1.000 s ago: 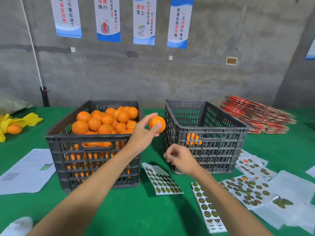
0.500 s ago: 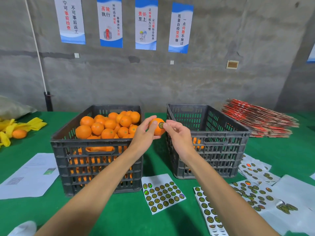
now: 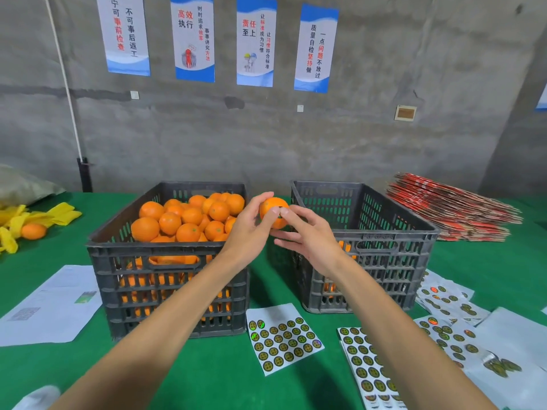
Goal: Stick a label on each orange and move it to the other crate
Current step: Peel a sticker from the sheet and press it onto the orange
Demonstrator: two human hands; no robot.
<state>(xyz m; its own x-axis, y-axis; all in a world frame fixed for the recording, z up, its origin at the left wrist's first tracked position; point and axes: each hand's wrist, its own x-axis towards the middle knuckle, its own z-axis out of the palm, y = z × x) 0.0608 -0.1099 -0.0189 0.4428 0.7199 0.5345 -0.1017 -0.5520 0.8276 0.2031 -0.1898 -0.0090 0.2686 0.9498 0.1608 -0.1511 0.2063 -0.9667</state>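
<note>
The left hand (image 3: 247,232) held an orange (image 3: 270,211) up in the gap between the two crates, thumb over its top and fingers curled under it. The right hand (image 3: 307,236) met it from 3 o'clock: its fingertip (image 3: 284,212) pressed a label (image 3: 277,211) flat onto the near face of the orange, while the other fingers were spread loosely below.

The full crate (image 3: 154,267), at 9 o'clock of the orange, was heaped with oranges. The other crate (image 3: 393,261), at 3 o'clock, showed a few oranges low behind its grating.

A sticker sheet (image 3: 284,338) lay on the green table (image 3: 225,377) at 6 o'clock of the orange, more sheets (image 3: 444,329) at 4 o'clock. White papers (image 3: 50,306) lay at 8 o'clock, and a stack of red cartons (image 3: 453,208) sat beyond the other crate.
</note>
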